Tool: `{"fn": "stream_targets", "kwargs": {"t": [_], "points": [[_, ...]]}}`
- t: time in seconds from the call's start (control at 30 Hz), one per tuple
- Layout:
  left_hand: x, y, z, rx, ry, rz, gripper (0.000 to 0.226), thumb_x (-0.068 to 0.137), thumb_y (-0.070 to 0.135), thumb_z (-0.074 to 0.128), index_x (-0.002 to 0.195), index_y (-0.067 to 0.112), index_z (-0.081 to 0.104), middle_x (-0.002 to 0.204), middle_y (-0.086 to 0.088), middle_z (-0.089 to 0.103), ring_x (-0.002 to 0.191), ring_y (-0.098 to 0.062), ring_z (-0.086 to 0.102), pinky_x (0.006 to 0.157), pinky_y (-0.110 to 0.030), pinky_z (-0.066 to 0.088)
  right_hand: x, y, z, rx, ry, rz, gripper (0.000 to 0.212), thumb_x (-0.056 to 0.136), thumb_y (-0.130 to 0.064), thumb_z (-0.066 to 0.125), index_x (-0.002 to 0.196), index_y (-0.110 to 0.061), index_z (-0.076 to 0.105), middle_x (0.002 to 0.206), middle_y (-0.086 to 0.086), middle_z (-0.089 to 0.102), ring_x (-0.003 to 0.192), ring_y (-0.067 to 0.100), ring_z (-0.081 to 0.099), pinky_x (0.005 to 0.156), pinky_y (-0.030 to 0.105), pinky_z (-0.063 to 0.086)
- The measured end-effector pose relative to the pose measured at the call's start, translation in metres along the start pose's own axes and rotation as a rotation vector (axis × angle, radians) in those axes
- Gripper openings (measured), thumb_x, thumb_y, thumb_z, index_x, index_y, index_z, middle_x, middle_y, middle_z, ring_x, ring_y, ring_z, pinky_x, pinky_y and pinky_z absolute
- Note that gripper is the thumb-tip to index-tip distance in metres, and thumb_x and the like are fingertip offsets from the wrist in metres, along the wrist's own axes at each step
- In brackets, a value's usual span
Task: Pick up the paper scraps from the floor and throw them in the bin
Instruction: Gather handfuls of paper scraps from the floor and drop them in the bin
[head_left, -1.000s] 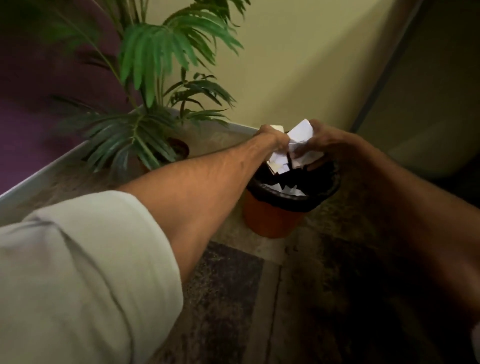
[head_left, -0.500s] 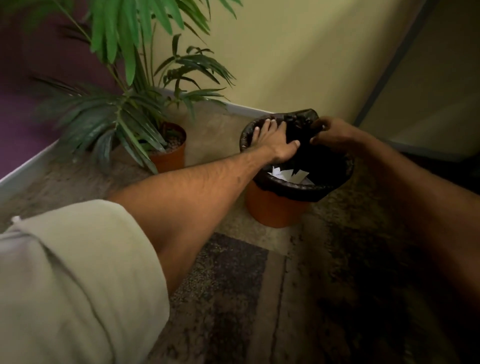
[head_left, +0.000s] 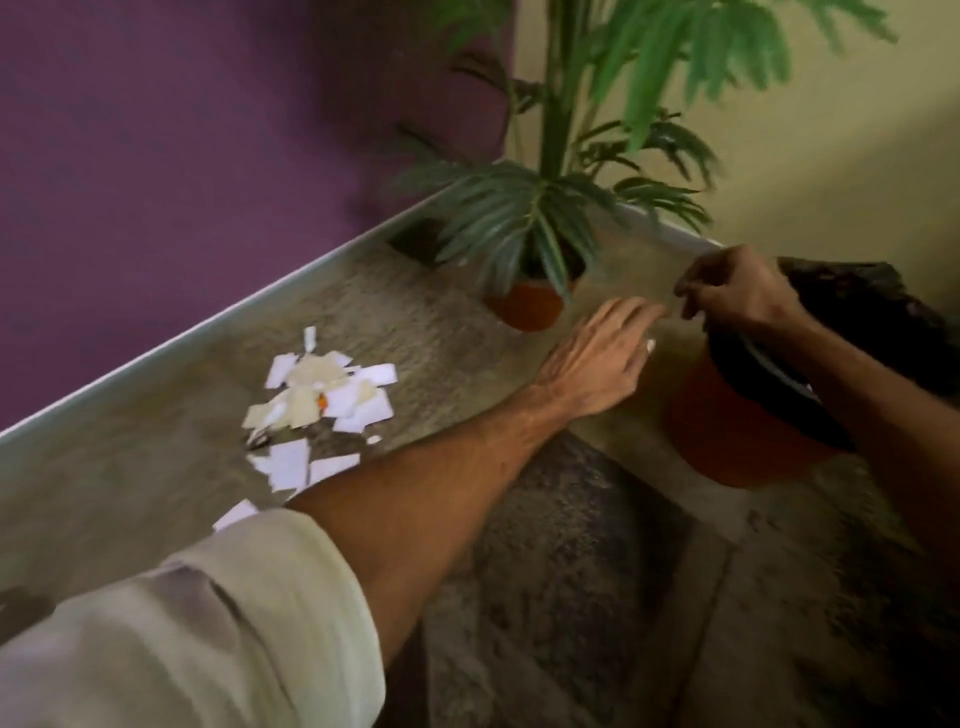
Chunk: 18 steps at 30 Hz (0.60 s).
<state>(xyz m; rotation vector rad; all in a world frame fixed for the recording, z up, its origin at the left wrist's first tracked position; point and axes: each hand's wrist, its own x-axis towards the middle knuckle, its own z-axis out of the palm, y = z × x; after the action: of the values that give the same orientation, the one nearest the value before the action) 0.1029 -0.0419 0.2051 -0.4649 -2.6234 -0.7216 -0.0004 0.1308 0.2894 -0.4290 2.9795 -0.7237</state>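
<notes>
A heap of white and cream paper scraps (head_left: 322, 400) lies on the floor near the purple wall, left of my arms. The orange bin (head_left: 727, 431) with a black liner stands at the right. My left hand (head_left: 597, 358) hovers flat with fingers spread, between the scraps and the bin, holding nothing. My right hand (head_left: 737, 291) is above the bin's near rim with fingers loosely curled and nothing visible in them. The inside of the bin is hidden by my right arm.
A potted palm (head_left: 530, 306) in an orange pot stands in the corner behind my hands, fronds hanging low. A pale skirting (head_left: 208, 338) runs along the purple wall. A dark mat (head_left: 571, 545) lies on the floor under my arms.
Both hands have come out of the bin after dropping the scraps there. The view has swung left, bringing the heap of scraps on the floor into sight. My left hand has moved left, off the bin.
</notes>
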Motion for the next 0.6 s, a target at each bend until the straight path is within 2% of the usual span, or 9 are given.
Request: {"fn": "stream_targets", "kwargs": {"t": [0.13, 0.23, 0.33, 0.4, 0.5, 0.6], "points": [[-0.087, -0.055, -0.033, 0.059, -0.025, -0.027, 0.039, 0.105, 0.019, 0.048, 0.143, 0.015, 0.055, 0.140, -0.006, 0.056, 0.130, -0.023, 0.051, 0.109, -0.041, 0.045, -0.001, -0.050, 0.074, -0.014, -0.153, -0.007, 0.017, 0.091, -0.009, 0.062, 0.088, -0.018, 0.075, 0.069, -0.003, 0.078, 0.051, 0.020, 0.070, 0.045, 0.032, 0.056], [-0.150, -0.095, -0.056, 0.156, -0.065, -0.081, 0.037, 0.107, 0.021, 0.046, 0.142, 0.014, 0.055, 0.140, -0.007, 0.055, 0.131, -0.024, 0.050, 0.106, -0.037, 0.045, -0.010, -0.083, 0.140, -0.034, -0.311, -0.004, 0.015, 0.092, -0.009, 0.062, 0.091, -0.017, 0.075, 0.074, -0.003, 0.079, 0.055, 0.019, 0.071, 0.047, 0.029, 0.053], [-0.202, -0.136, -0.076, 0.219, -0.055, -0.231, 0.039, 0.107, 0.025, 0.044, 0.143, 0.015, 0.053, 0.141, -0.006, 0.054, 0.131, -0.024, 0.050, 0.105, -0.038, 0.045, -0.025, -0.122, 0.209, -0.097, -0.437, -0.102, 0.012, 0.092, -0.013, 0.067, 0.091, -0.018, 0.077, 0.093, 0.004, 0.081, 0.078, 0.021, 0.072, 0.067, 0.033, 0.058], [-0.229, -0.163, -0.088, 0.286, -0.086, -0.296, 0.041, 0.106, 0.027, 0.042, 0.144, 0.015, 0.052, 0.142, -0.007, 0.054, 0.132, -0.026, 0.051, 0.106, -0.041, 0.045, -0.033, -0.145, 0.252, -0.104, -0.530, -0.176, 0.014, 0.094, -0.013, 0.067, 0.105, -0.017, 0.075, 0.110, 0.010, 0.077, 0.095, 0.025, 0.069, 0.088, 0.038, 0.058], [-0.262, -0.205, -0.100, 0.356, -0.140, -0.371, 0.045, 0.105, 0.025, 0.043, 0.149, 0.017, 0.047, 0.148, -0.008, 0.052, 0.138, -0.026, 0.047, 0.112, -0.042, 0.041, -0.038, -0.178, 0.304, -0.082, -0.599, -0.361, 0.041, 0.093, -0.021, 0.073, 0.134, -0.014, 0.068, 0.134, 0.010, 0.068, 0.125, 0.030, 0.064, 0.112, 0.042, 0.048], [-0.286, -0.247, -0.104, 0.368, -0.138, -0.481, 0.044, 0.104, 0.023, 0.045, 0.147, 0.018, 0.049, 0.148, -0.008, 0.053, 0.137, -0.027, 0.049, 0.112, -0.042, 0.041, -0.034, -0.203, 0.355, -0.124, -0.579, -0.543, 0.058, 0.093, -0.029, 0.076, 0.147, -0.014, 0.059, 0.151, 0.010, 0.058, 0.141, 0.030, 0.054, 0.119, 0.040, 0.039]]}}
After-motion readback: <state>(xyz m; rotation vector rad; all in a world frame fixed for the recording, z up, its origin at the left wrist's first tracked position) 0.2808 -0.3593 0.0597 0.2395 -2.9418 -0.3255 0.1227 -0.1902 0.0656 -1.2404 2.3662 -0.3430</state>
